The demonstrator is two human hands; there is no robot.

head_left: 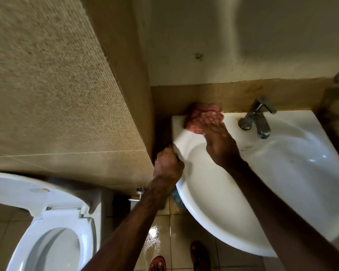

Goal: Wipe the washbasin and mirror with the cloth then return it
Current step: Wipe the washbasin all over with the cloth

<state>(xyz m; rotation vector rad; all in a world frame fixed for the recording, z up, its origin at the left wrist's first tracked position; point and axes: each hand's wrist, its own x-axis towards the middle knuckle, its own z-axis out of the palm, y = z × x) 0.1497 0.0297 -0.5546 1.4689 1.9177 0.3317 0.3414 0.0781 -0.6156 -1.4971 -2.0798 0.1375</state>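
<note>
1. One white washbasin (262,192), glossy, spreads below the tap (256,120). Wiping it well likely means firm, overlapping strokes from the back ledge down into the bowl.
2. Left hand (167,165), far left of the tap, has its fingers curled round the basin rim, a useful brace.
3. Right hand (217,137), left of the tap, presses on the cloth; blur hides whether its fingers curl.
4. Cloth (202,116): pink, mottled, bunched on the ledge corner left of the tap.

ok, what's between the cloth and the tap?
Head view: only bare washbasin rim between the cloth and the tap.
</note>
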